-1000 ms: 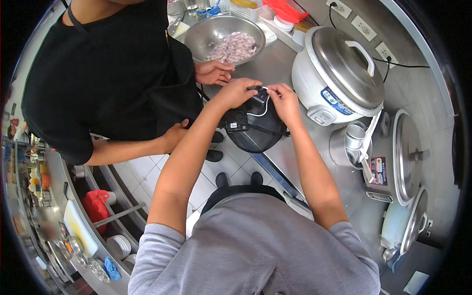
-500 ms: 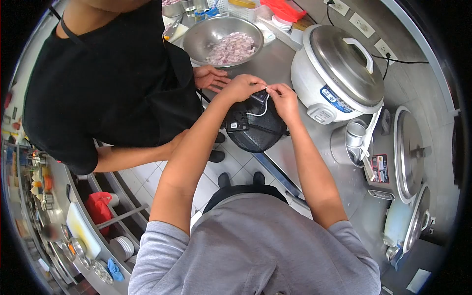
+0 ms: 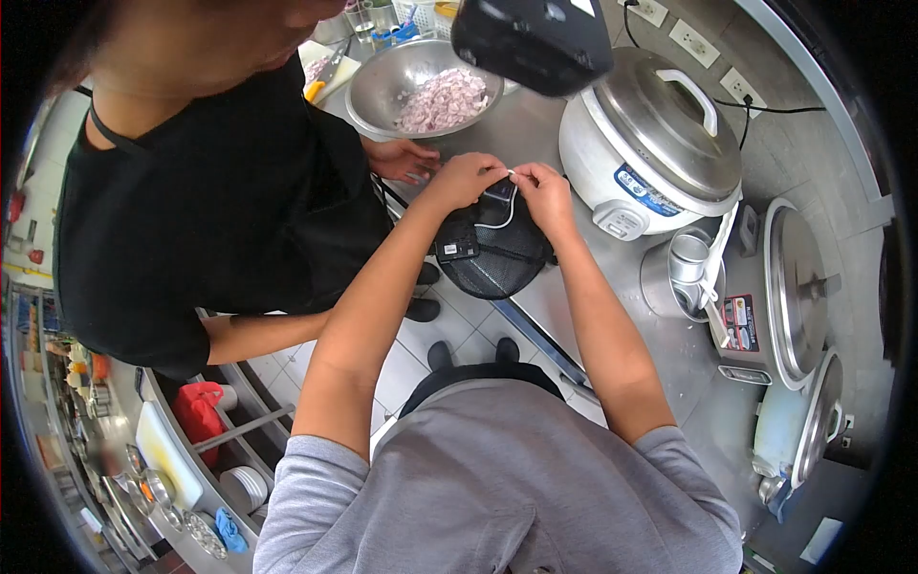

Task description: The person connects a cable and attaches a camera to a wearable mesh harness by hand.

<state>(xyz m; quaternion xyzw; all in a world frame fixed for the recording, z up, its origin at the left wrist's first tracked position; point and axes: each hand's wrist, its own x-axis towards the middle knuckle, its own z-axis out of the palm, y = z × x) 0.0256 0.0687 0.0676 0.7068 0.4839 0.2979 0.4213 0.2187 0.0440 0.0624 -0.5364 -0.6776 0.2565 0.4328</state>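
Note:
My left hand [image 3: 467, 180] and my right hand [image 3: 547, 194] meet over the counter, fingertips pinched on a thin white cable [image 3: 498, 226]. Exactly what the cable's end joins is too small to make out. Below them lies a round black mesh item [image 3: 499, 268], perhaps a cap or bag, overhanging the counter's front edge. A small black box with a white label [image 3: 456, 249] rests on its left side. Another dark block [image 3: 496, 191], partly hidden by my left hand, sits just under my fingers.
At the left stands a person in a black apron [image 3: 220, 210], one hand [image 3: 402, 159] close to mine. A steel bowl of chopped pinkish food [image 3: 368, 81], a rice cooker [image 3: 612, 163] and a pot with scoops [image 3: 660, 287] surround me. A black boxy object [image 3: 533, 43] hangs overhead.
The other person has leaned in, and the black boxy object has come into view at the top. Their hand has shifted slightly. My hands keep the same pinch on the cable.

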